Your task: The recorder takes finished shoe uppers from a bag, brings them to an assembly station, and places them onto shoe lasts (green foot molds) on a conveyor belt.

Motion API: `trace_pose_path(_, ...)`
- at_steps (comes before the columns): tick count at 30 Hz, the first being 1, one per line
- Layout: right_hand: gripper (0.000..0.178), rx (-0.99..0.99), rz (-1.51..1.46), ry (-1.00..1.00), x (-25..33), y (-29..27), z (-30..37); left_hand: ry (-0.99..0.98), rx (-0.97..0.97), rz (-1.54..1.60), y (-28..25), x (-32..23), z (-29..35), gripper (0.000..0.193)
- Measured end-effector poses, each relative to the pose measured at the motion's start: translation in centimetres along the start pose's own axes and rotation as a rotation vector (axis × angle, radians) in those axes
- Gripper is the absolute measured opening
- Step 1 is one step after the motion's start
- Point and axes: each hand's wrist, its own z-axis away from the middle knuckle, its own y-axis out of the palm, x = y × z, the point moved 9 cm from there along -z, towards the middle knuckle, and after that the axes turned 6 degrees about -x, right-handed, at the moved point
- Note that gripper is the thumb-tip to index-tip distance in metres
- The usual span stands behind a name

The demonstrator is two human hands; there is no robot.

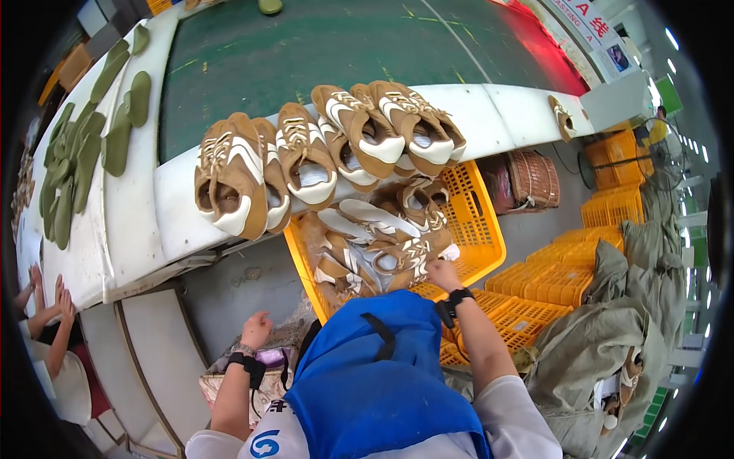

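Brown shoes [302, 141] line the counter's [180, 210] near edge, presumably for easy reach above the shoe-filled yellow basket [472, 210], where the right hand's [442, 275] finger grip is untellable; the left hand's [257, 329] fingers curl loosely, empty.

Yellow perforated plastic basket [468, 200], near wall hidden behind blue cloth apron [382, 398], lowest brown-and-white lace-up shoes [415, 254] obscured by upper ones, right hand [442, 275] at 4 o'clock, shoe contact unclear, white-shirted co-worker [73, 394] at 8 o'clock, cropped by rim.
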Motion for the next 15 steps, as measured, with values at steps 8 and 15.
trace_pose_path(8, 0.04, 0.276, 0.144, -0.209, 14.8, 16.8, 1.3, 0.1, 0.137, 0.112, 3.8, -11.1, 0.2, 0.032)
trace_pose_path(15, 0.021, 0.212, 0.253, -0.163, 10.5, 19.0, 1.1, 0.226, 0.095, 0.105, 3.9, -17.7, 0.6, 0.03)
